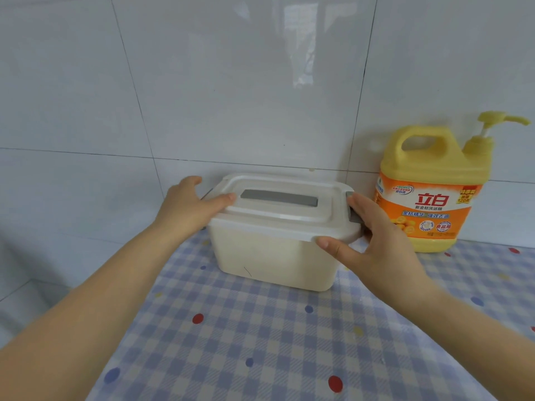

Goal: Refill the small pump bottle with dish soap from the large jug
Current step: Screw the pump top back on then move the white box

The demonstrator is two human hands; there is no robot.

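A large yellow dish soap jug with an orange label and a pump head stands upright at the right, against the tiled wall. In the middle sits a cream storage box with a white lid and a grey handle bar. My left hand grips the box's left end, thumb on the lid. My right hand holds the right end at the grey latch, thumb on the lid's front corner. No small pump bottle is in view.
The box and jug stand on a blue checked cloth with coloured dots. A white tiled wall rises directly behind. The cloth's left edge drops off to a white surface.
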